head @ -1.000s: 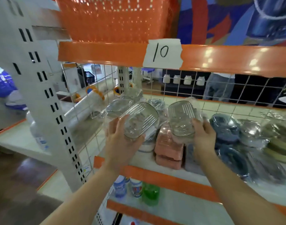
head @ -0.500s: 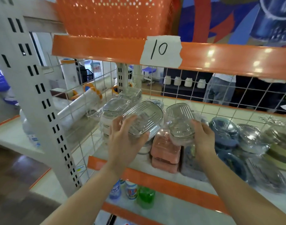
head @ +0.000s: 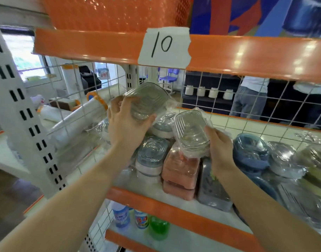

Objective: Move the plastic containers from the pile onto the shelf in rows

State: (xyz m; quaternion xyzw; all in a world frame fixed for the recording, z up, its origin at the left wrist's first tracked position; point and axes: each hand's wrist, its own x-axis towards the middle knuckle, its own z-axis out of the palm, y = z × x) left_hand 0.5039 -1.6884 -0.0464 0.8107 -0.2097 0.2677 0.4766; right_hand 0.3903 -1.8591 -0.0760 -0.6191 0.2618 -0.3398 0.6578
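Left hand (head: 126,124) has lifted its clear container (head: 147,100) higher and further back into the shelf (head: 174,204) than half a second ago; it now sits above the stacked containers at the back left, close to the wire grid (head: 228,99), tilted with its ribbed face toward the camera. Fingers are curled round its near end, thumb on the left edge, a firm hold. Right hand (head: 220,148) has barely moved: it grips a second clear container (head: 190,131) (wrapped in crinkly film) from the right side, fingers wrapped on its edge, and it rests on or just above the pink container (head: 181,166), contact unclear. The grey-lidded stack (head: 152,157) sits just left of the pink one, and the blue container pile (head: 252,153) lies to the right, unsorted. Judgement: the left piece looks headed for a back-row slot on top of the rear stack, the right one waits its turn. Much of the pile is not yet rowed, so the task reads as early to midway. Film is slippery, and a tilted drop could topple the rear stack.
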